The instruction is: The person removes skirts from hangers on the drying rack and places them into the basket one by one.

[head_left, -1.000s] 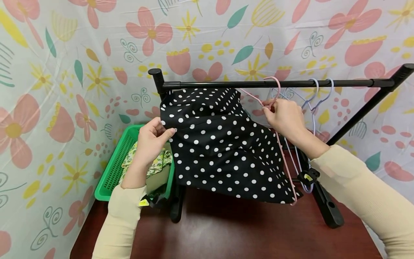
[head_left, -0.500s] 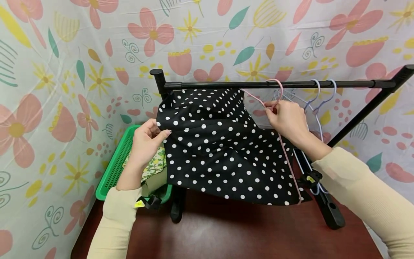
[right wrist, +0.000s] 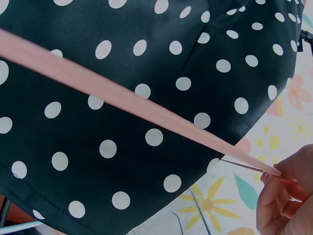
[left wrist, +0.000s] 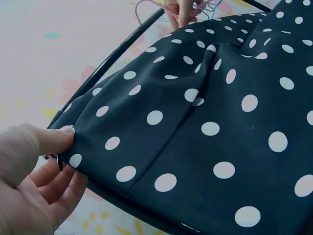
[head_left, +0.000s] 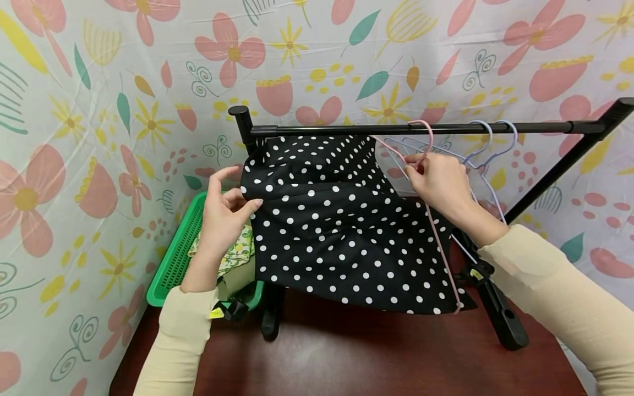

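Note:
Black cloth with white polka dots (head_left: 337, 231) spreads below the rack's bar, a garment whose kind I cannot tell. At its left edge my left hand (head_left: 223, 220) pinches the fabric between thumb and fingers, index finger raised. A pink hanger (head_left: 441, 247) has its hook over the bar, and my right hand (head_left: 441, 179) pinches it just below the hook. One long side of the hanger lies across the front of the cloth, as the right wrist view also shows. In the left wrist view the thumb (left wrist: 56, 141) presses on the cloth's corner.
A black rack bar (head_left: 346, 130) runs across, its foot (head_left: 505, 319) on the dark red table (head_left: 346, 352). Two lavender hangers (head_left: 490, 148) hang right of my right hand. A green basket (head_left: 170, 264) with folded clothes (head_left: 238, 253) stands at left. Flower-print fabric (head_left: 148, 66) covers the walls.
The cloth's left edge has moved slightly left with my left hand, whose index finger has lifted. The pink hanger shifted a little right, and the lavender hangers swung.

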